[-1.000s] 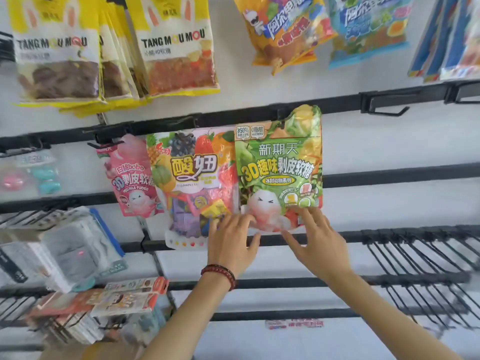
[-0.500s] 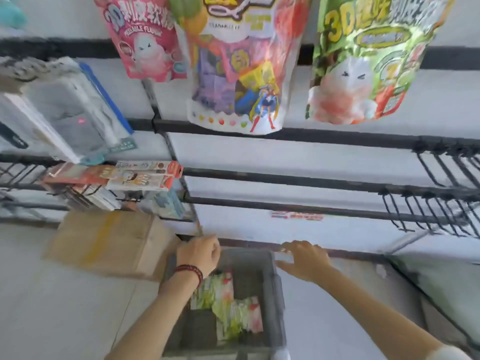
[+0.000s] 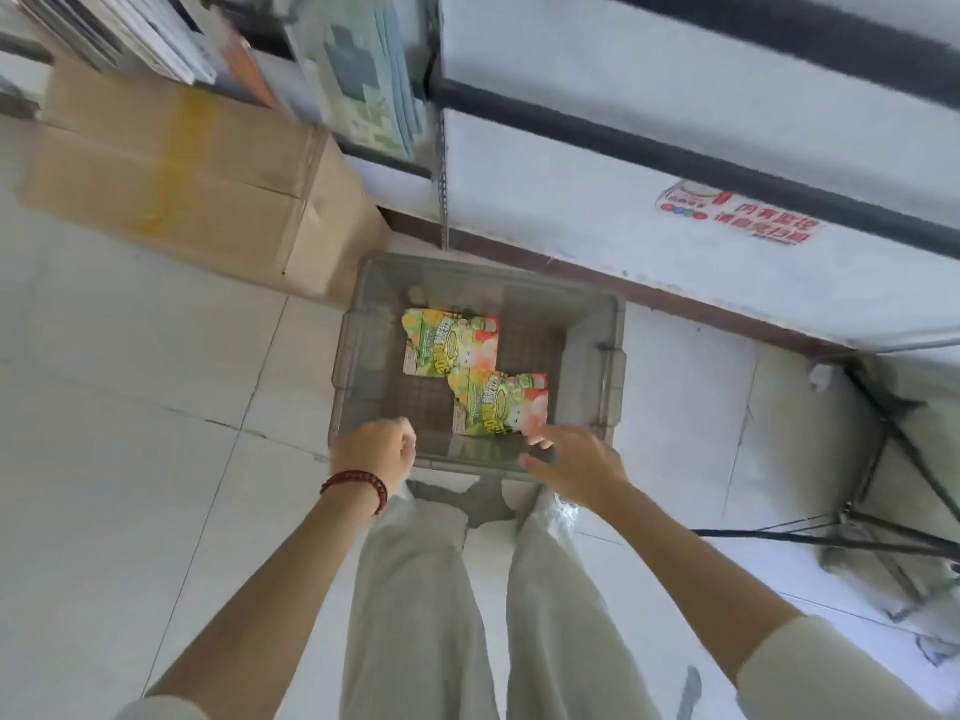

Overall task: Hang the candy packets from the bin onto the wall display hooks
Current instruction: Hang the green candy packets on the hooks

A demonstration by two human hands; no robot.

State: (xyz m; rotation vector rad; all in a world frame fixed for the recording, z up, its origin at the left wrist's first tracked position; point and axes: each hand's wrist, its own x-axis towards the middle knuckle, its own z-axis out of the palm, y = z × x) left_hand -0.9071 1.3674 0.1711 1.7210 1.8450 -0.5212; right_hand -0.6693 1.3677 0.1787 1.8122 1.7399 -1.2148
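On the floor below the display wall, a grey bin [image 3: 615, 356] holds two green candy packets lying flat. The far packet [image 3: 451, 343] meets the near packet [image 3: 498, 405] at one corner. The right hand [image 3: 576, 465] is spread open and empty, fingertips at the near packet's near right corner. The left hand [image 3: 376, 449] is curled closed on nothing over the near rim. A pinch on that one corner could likely slip on the slick film, or the lift could drag the far packet along.
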